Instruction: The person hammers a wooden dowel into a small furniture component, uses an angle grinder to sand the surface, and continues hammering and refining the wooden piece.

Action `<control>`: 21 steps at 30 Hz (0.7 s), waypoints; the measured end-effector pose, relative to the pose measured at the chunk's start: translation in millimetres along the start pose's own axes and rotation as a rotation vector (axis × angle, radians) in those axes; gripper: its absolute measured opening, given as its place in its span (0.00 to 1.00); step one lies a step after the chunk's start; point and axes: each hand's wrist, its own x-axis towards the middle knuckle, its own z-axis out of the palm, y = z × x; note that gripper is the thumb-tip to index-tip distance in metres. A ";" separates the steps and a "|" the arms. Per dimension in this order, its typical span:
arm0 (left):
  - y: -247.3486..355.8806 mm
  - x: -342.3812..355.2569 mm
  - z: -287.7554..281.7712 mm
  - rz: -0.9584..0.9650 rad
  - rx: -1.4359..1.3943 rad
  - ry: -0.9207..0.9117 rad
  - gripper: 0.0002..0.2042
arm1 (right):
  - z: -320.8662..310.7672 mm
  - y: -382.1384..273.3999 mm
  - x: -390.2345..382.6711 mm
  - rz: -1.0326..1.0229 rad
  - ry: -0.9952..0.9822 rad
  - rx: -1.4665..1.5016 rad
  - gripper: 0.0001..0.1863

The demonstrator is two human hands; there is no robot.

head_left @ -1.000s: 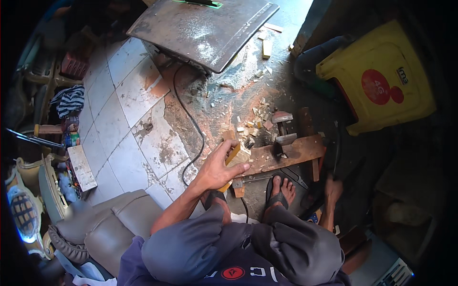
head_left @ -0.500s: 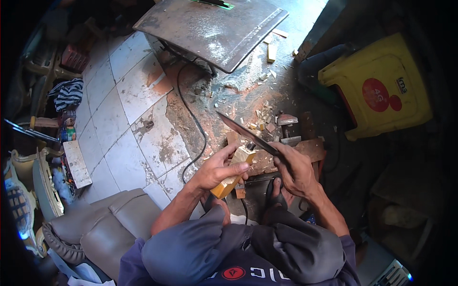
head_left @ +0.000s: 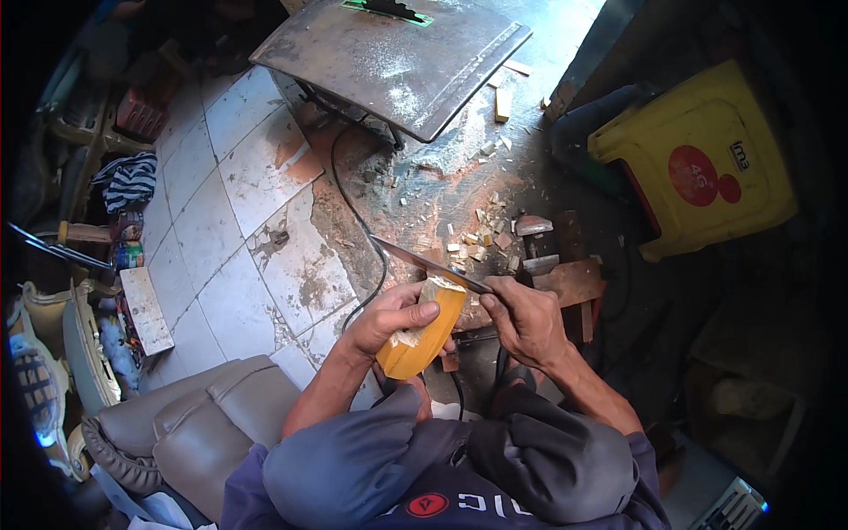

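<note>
Left hand [head_left: 393, 320] wrapped around a yellow-orange wood block [head_left: 422, 331], held upright-ish and tilted, above the knees and just in front of the low wooden chopping block [head_left: 570, 283]. Right hand [head_left: 523, 320] closed on the handle of a long dark blade [head_left: 428, 263], looks like a machete; the edge sits on the top end of the wood block, where the pale freshly cut face shows. Tip points out left over the floor. Read: mid-carve, trimming the top end, blade set for a paring or splitting stroke. Next stroke needs the edge driven down and away from the left fingers [head_left: 415, 311], which sit close under the blade line; grip lower on the block would be safer. Slip risk is towards the thumb side. Around: wood chips [head_left: 481, 234] scattered on the cracked tile floor [head_left: 265, 256], black cable [head_left: 353, 212] running past, dusty metal table top [head_left: 397, 62] ahead, yellow plastic stool [head_left: 698, 168] on its side to the right, grey cushioned seat [head_left: 177, 424] lower left.
</note>
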 end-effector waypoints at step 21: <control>9.7 -17.7 25.9 0.059 0.191 0.103 0.26 | 5.7 -2.0 -9.2 -0.104 0.115 -0.124 0.08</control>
